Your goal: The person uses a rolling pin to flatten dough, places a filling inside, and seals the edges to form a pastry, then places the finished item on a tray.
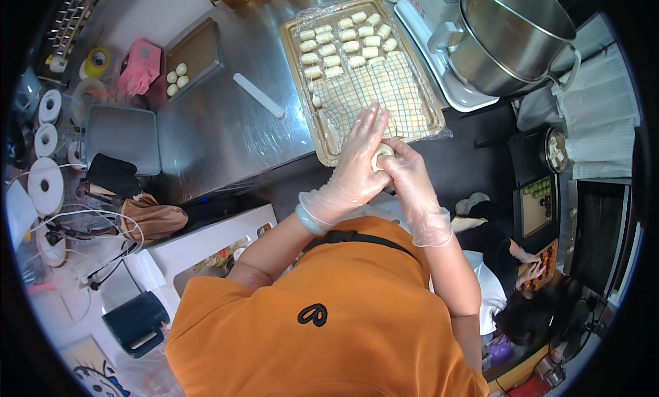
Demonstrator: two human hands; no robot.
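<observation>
I have a pale dough ball (382, 157) between my hands, just off the near edge of a baking tray (316, 133). My left hand (358, 167), in a clear plastic glove, has its fingers stretched out and its palm against the dough. Closed round the other side of the dough is my gloved right hand (405, 174), with its fingertips pressed onto it. Part of the ball is hidden by the fingers. On the tray, rows of small pale dough rolls (353, 45) lie on plastic film. A checked cloth (374, 98) covers the tray's nearer part.
A white rolling pin (259, 96) lies on the steel table (233, 136). Several dough balls (177, 79) sit in a smaller tray (195, 52) at the left. A large metal mixing bowl (508, 40) stands over a scale at the right. Lower right, another person (508, 260) works over a tray.
</observation>
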